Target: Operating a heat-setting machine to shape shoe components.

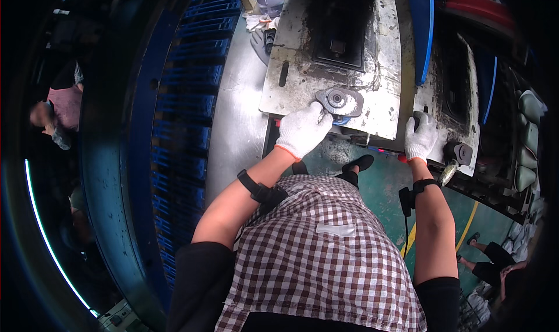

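Observation:
My left hand (304, 130), in a white knit glove with an orange cuff, is closed at the near edge of a stained metal plate (276, 102). Its fingertips touch the left side of a grey oval metal piece (345, 102) with a round ringed centre; whatever they grip is hidden. A bit of blue (342, 122) shows beneath that piece. My right hand (420, 135), gloved alike, curls at the left edge of a second metal plate (473, 102). Something dark shows by its fingers, too covered to name.
Black-smeared recesses (338, 47) mark the plates. Another dark grey round-faced piece (462, 153) stands at the right plate's near corner. A blue slatted rack (189, 93) runs along the left, beside a bare metal strip (241, 99). Blue panels (424, 35) rise behind. People (61, 105) are farther off.

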Demonstrator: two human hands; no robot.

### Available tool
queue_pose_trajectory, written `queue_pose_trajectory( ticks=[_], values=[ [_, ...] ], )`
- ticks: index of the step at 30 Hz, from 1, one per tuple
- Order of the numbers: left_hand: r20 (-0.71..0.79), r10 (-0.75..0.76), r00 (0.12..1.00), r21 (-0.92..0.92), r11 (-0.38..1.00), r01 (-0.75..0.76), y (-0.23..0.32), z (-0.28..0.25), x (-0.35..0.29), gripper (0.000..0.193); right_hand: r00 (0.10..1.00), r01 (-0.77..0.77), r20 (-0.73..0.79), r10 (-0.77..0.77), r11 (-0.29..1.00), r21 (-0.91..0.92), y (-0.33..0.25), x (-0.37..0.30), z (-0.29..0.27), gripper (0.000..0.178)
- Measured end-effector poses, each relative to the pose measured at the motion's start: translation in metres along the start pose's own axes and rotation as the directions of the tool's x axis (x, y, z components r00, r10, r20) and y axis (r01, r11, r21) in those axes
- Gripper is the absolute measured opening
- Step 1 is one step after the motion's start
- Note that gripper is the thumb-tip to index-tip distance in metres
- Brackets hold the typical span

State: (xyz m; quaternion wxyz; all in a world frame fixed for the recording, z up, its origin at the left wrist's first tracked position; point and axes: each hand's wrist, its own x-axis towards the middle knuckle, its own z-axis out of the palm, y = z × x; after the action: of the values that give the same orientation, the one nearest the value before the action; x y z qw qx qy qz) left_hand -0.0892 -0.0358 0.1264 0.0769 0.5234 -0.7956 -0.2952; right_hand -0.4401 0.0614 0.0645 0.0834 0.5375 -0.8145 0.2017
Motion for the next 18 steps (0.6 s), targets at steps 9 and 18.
queue_pose_trajectory(
  ticks=[9, 18],
  values=[
    [0.019, -0.021, 1.000, 0.005, 1.000, 0.021, 0.0018, -0.0023, -0.0005, 0.038, 1.000, -0.019, 0.019, 0.019, 1.000, -0.004, 0.0011, -0.0008, 0.0019, 0.020],
    [0.020, -0.045, 0.999, -0.020, 0.999, 0.046, 0.0059, -0.0057, -0.0024, 0.041, 1.000, -0.017, 0.011, 0.017, 1.000, 0.000, 0.0031, -0.0001, 0.0024, 0.020]
  ],
)
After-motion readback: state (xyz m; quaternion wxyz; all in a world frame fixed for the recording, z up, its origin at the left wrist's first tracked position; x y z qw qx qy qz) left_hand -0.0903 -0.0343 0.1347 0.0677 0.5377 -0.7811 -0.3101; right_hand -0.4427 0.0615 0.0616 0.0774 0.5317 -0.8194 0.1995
